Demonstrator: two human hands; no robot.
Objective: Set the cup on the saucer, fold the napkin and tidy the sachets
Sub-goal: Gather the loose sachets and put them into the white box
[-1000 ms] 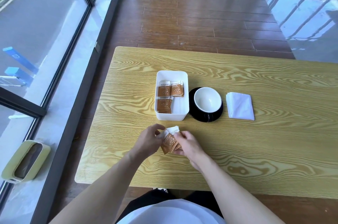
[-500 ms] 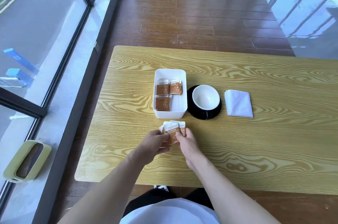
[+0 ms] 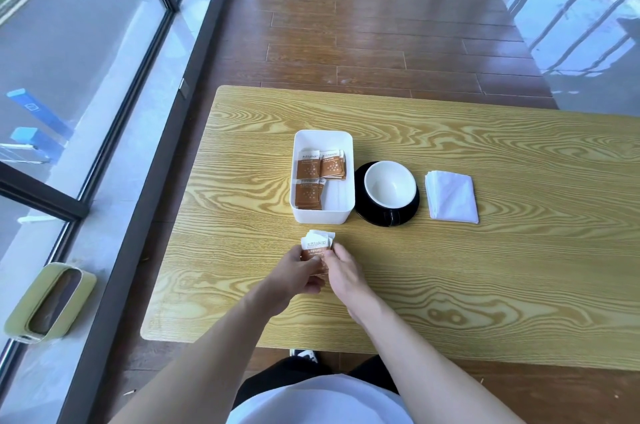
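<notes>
My left hand point(image 3: 297, 276) and my right hand point(image 3: 343, 271) together pinch a small stack of brown-and-white sachets point(image 3: 316, 243), held upright just in front of the white box point(image 3: 349, 177). Several more sachets point(image 3: 320, 174) lie flat inside that box. Right of the box, a white cup point(image 3: 389, 187) sits on the black saucer point(image 3: 408, 215). A folded white napkin point(image 3: 452, 196) lies flat on the table to the right of the saucer.
The wooden table point(image 3: 485, 278) has its left edge near a glass wall with a dark frame point(image 3: 145, 181). A green bin point(image 3: 48, 302) lies on the floor at the left. Brown floorboards stretch beyond the table's far edge.
The sachets in my hands went from fanned and tilted to squared up in one stack, and both hands moved slightly toward the white box.
</notes>
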